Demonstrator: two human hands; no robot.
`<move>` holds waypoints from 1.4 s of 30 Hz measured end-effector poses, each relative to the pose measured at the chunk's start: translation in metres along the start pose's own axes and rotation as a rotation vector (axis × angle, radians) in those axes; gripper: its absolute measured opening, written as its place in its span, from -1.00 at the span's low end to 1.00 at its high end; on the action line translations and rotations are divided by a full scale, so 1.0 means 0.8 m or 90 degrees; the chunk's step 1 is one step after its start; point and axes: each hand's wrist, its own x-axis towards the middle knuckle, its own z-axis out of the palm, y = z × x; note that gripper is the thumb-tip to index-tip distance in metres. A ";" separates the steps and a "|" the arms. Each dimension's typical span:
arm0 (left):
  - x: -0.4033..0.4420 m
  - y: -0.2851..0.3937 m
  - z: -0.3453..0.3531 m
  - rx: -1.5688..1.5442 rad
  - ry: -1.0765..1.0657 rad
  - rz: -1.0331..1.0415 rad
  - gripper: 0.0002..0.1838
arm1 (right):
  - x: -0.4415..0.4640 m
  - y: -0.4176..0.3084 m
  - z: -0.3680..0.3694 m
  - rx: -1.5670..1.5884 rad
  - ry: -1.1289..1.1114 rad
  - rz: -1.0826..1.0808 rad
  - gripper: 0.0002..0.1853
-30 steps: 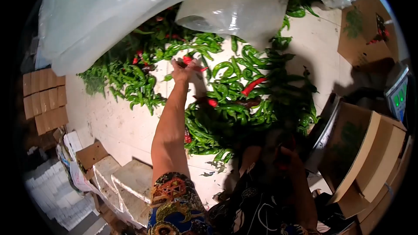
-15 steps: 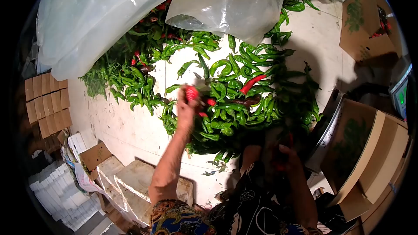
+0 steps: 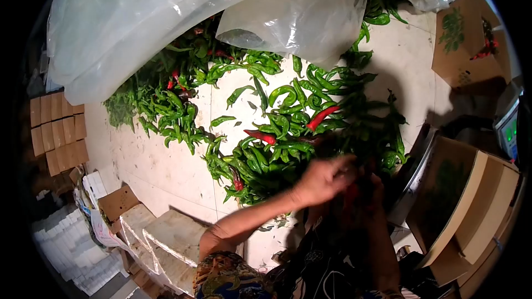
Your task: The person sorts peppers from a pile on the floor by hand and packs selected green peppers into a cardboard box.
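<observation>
My left hand (image 3: 328,179) is smeared by motion beside my right hand, its fingers curled; what they hold is hidden. In deep shadow near my lap, my right hand (image 3: 376,189) is closed around red chili peppers (image 3: 350,196), only dimly seen. A pile of long green peppers (image 3: 260,158) lies on the pale floor in front of me. Among them are a bright red pepper (image 3: 322,117), another red one (image 3: 260,137) to its lower left, and a dark red one (image 3: 237,179) at the near left edge.
Clear plastic sheeting (image 3: 149,27) hangs over more peppers (image 3: 166,105) at the far left. Cardboard boxes (image 3: 471,199) stand on the right, near a scale display (image 3: 509,132). White foam boxes (image 3: 172,230) and stacked small cartons (image 3: 58,130) are at left.
My left hand has swung right and toward me, from the pile with a red pepper in it to beside my right hand. Two red peppers at the pile's left now show plainly.
</observation>
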 end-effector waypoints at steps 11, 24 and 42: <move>0.157 -0.144 -0.250 0.740 0.552 -0.015 -0.65 | -0.029 0.006 0.014 0.025 -0.047 0.012 -0.62; 0.183 -0.136 -0.246 0.149 0.758 -0.058 -0.73 | -0.053 0.004 0.001 -0.083 0.156 0.117 -0.34; 0.209 -0.155 -0.252 0.356 0.858 -0.289 -0.55 | 0.007 0.032 0.014 -0.512 0.047 0.177 -0.11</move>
